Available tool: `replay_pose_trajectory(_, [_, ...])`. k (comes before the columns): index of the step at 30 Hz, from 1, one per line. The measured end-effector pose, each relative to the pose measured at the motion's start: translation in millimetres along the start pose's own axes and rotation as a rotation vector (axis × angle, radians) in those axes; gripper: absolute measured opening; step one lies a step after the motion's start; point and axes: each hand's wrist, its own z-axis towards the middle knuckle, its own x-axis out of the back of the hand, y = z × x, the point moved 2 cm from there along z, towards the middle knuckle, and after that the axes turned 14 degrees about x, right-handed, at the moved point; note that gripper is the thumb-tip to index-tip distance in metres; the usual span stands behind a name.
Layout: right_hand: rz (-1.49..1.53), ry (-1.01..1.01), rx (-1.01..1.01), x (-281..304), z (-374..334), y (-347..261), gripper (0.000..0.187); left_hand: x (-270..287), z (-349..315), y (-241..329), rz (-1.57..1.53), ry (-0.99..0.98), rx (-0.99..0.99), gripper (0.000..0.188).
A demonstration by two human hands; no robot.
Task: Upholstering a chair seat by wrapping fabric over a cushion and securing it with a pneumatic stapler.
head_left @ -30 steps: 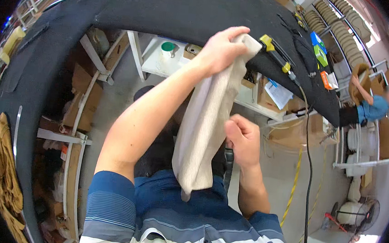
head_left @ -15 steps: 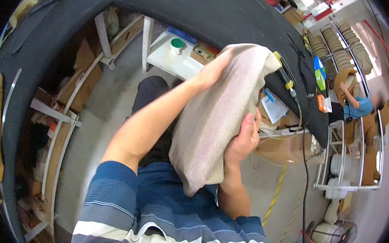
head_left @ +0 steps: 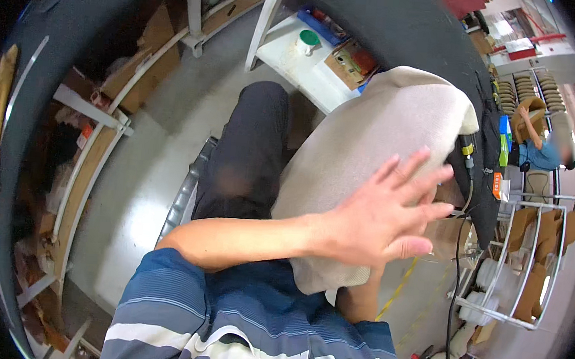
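Observation:
A beige fabric-covered cushion [head_left: 372, 139] is held up over my lap, its broad smooth face toward me and tilted. Across its lower right part reaches my left hand [head_left: 392, 218], fingers spread out and flat. Whether the palm presses on the fabric or hovers just above it, I cannot tell. My right forearm [head_left: 361, 295] comes up at the cushion's lower right edge. The right hand itself is hidden behind my left hand and the cushion.
A dark-covered bench [head_left: 388, 19] curves around ahead. Below it, a white shelf [head_left: 287, 54] bears a white-and-green cup [head_left: 307, 42]. A black cable [head_left: 455, 287] hangs at the right. Farther right stand a white rack [head_left: 530, 266] and a co-worker in blue [head_left: 544, 156].
My left hand has left the cushion's far edge and swung right and nearer, fingers now spread over its face. The cushion has turned its broad side toward me.

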Motion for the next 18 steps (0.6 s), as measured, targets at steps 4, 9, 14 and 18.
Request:
replay_pose_trajectory(4, [-0.494,0.431,-0.026,12,5,2,0.057,-13,-2,-24,-0.229,-0.054,-0.015,0.06])
replay_pose_trajectory(9, [-1.041,0.16,-0.087,52,15,-19,0.053,-65,-30,-267,-0.654,0.025,0.684,0.063])
replay_pose_trajectory(14, [-1.084,0.183,-0.122,62,9,-17,0.052,-77,-56,-303,-0.412,0.15,1.272,0.078])
replay_pose_trajectory(18, [-0.954,0.244,-0.109,64,10,-20,0.049,-67,-35,-162,-0.234,-0.068,1.055,0.074])
